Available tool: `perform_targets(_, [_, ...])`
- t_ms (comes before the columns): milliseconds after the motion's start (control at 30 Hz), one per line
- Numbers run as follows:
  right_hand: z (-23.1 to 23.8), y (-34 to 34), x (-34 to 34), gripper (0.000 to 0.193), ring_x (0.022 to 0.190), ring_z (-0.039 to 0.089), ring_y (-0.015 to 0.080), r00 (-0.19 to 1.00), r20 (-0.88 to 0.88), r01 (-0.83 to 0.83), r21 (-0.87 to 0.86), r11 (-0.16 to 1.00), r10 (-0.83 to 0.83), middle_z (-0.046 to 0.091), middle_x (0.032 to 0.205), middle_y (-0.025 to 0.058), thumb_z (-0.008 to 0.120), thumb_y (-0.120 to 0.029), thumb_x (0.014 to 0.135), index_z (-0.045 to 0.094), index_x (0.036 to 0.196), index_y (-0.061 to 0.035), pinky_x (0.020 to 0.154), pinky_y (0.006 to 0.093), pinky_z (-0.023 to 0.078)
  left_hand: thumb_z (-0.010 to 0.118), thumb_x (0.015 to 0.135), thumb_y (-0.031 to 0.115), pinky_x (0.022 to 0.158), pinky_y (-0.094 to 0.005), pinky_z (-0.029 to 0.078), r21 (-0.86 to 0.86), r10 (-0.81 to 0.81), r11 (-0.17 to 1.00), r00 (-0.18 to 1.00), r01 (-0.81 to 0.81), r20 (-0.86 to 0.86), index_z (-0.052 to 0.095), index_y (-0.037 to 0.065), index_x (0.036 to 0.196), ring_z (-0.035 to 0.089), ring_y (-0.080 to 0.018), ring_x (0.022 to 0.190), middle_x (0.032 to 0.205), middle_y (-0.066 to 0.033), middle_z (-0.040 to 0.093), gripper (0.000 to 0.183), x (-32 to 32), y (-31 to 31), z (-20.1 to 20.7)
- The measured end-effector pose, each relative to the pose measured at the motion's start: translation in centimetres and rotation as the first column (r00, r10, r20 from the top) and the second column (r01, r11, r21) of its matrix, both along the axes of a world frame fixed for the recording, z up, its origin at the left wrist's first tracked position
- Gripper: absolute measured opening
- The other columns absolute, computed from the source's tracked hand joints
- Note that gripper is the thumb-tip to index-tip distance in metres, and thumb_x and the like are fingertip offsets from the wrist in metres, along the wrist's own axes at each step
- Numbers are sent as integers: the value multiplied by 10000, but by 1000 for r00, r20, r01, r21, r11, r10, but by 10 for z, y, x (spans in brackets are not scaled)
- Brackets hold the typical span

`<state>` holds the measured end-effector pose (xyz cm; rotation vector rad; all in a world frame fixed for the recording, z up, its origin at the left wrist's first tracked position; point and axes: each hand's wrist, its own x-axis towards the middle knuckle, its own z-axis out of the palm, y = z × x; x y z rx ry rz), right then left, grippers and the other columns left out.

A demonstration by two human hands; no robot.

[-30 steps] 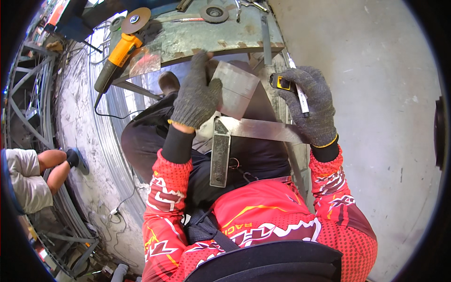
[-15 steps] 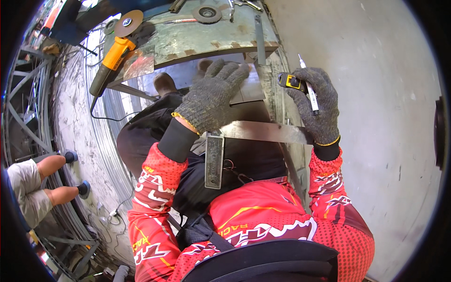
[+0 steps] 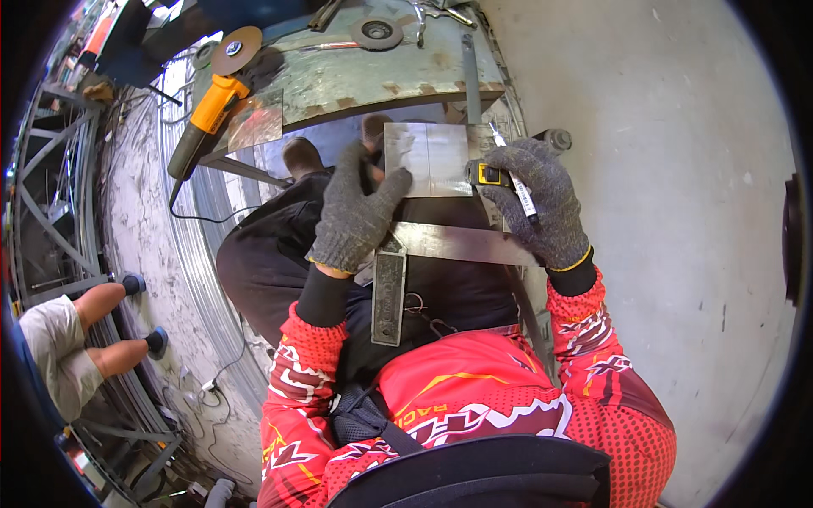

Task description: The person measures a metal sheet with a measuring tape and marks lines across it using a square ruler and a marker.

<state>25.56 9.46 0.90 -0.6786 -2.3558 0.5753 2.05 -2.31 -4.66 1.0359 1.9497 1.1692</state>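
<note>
My left hand (image 3: 360, 205), in a grey knit glove, has its thumb and fingers apart at the left edge of a small square metal plate (image 3: 449, 161). Its thumb meets the plate's lower left corner. A thin line crosses the plate's bright surface from top to bottom. My right hand (image 3: 542, 199), gloved alike, is closed round a yellow and black tape measure (image 3: 489, 174) and a white marker pen (image 3: 522, 196). The tape measure is at the plate's right edge. Across my lap rests a try square, its steel blade (image 3: 457, 243) pointing right and its stock (image 3: 389, 296) toward me.
Ahead stands a metal-topped bench (image 3: 339, 76) with a grinding disc (image 3: 377, 34) and pliers (image 3: 440, 13). An orange angle grinder (image 3: 212, 110) hangs over its left end, its cord trailing. At far left, another person's legs (image 3: 114, 326) show beside metal racks (image 3: 51, 186).
My left hand has drawn back left from over the plate, uncovering it. The plate has shifted left and lies squarer to me. My right hand has moved left and slightly down with tape measure and marker pen.
</note>
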Motion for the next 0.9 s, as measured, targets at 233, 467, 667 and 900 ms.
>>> perform_targets(233, [16,-7,5,311,1011,666,348,1000,-8,-20,-83,996,19,719,1067,122,796,-72,806,704,1102,-85,872,444,540,627,933,142,935,-375,527,157,-241,965,947,211,210,673,-51,1196,677,-281,1035,1124,-199,710,330,-31,22,-14])
perform_targets(467, [22,-1,17,323,1017,684,333,996,-84,26,-126,992,-37,717,1069,122,806,-16,809,696,1109,-64,888,426,545,589,952,103,1008,-371,519,53,-619,785,786,618,6,658,6,1329,675,-323,1145,1281,-194,697,396,-56,76,12])
perform_targets(667, [11,-4,15,372,1028,680,345,990,-140,-5,-117,993,-11,716,1066,130,821,-4,784,690,1127,-60,895,434,545,614,979,156,940,-389,528,-49,-514,857,858,513,-10,611,83,1404,688,-273,1018,1131,-183,720,431,-51,79,10])
perform_targets(900, [14,-7,-4,408,987,676,343,996,-71,-58,-52,997,54,716,1062,127,836,-4,746,712,1126,-87,871,443,545,630,963,141,837,-370,546,77,-409,909,913,408,-13,593,72,1403,682,-225,900,1019,-154,710,447,-51,74,-6])
